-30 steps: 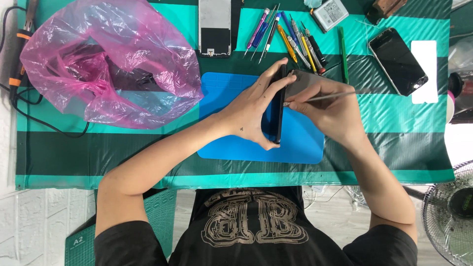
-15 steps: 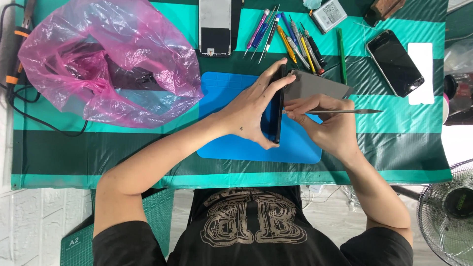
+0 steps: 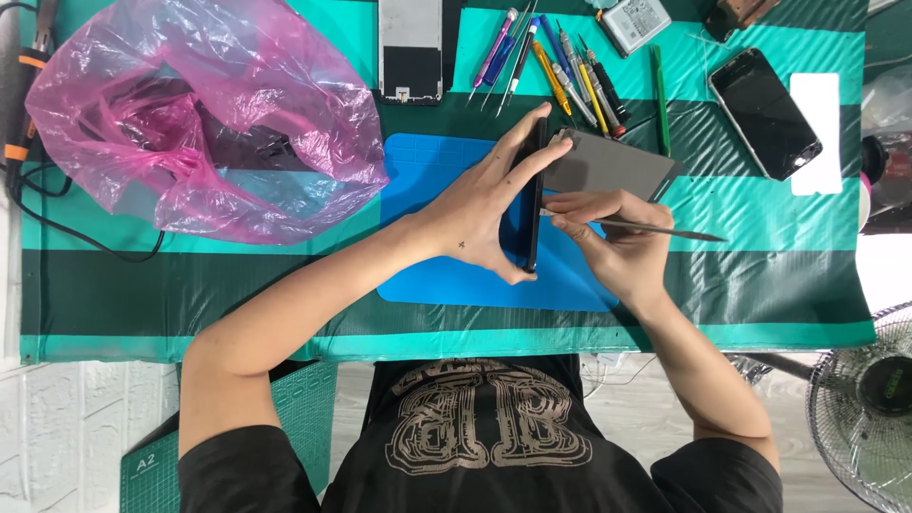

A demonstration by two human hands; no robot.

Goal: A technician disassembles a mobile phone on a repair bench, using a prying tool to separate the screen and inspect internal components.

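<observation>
There are two hands: the left hand [image 3: 475, 214] and the right hand [image 3: 613, 242]. There are two whole phones: one phone on its edge [image 3: 534, 195] in the left hand, and one flat phone [image 3: 765, 112] far to the right. One thin metal tool [image 3: 665, 229] is in the right hand. One blue mat [image 3: 432, 275] lies under the hands. One grey sheet [image 3: 608, 166] lies on it. One pink bag [image 3: 209, 114] sits on the left. One bare screen part [image 3: 410, 47] lies at the top. About nine hand tools [image 3: 560, 66] lie in a bunch. One fan [image 3: 869, 408] stands at the lower right.
</observation>
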